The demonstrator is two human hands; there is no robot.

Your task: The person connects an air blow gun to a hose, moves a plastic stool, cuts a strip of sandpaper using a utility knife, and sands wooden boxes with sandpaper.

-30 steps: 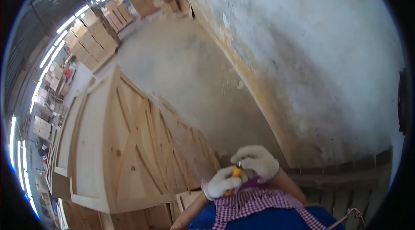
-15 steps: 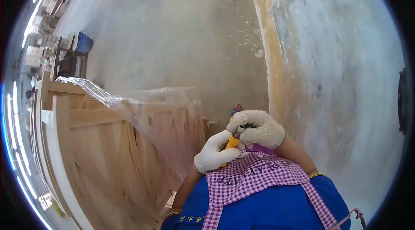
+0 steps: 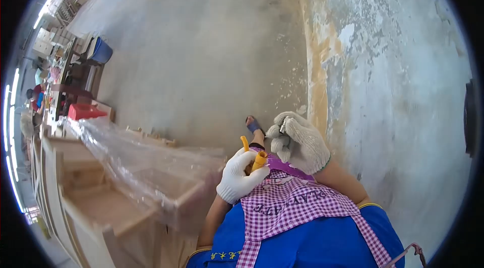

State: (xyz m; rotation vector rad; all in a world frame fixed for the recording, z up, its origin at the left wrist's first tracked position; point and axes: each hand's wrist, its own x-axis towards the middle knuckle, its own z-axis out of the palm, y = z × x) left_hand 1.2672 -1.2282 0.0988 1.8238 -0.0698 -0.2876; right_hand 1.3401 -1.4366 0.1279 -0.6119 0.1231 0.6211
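My left hand (image 3: 238, 176), in a white knitted glove, is closed around a yellow tube-like piece (image 3: 259, 160) with an open round end; a thin yellow part (image 3: 244, 143) sticks up beside it. My right hand (image 3: 301, 143), also gloved, pinches a small metal fitting (image 3: 282, 128) between thumb and fingers, up and to the right of the yellow piece. The two hands are apart, in front of a purple checked apron (image 3: 302, 198).
Wooden furniture (image 3: 116, 197) under clear plastic film (image 3: 146, 157) stands at the left. Beyond it are a red crate (image 3: 86, 111), a blue bucket (image 3: 101, 51) and a person (image 3: 36, 97) at a bench. A peeling wall (image 3: 383, 91) rises on the right.
My hands have separated; the metal fitting, earlier at the tip of the yellow piece, is now away from it in my right hand. The view has tilted down and shifted along the furniture.
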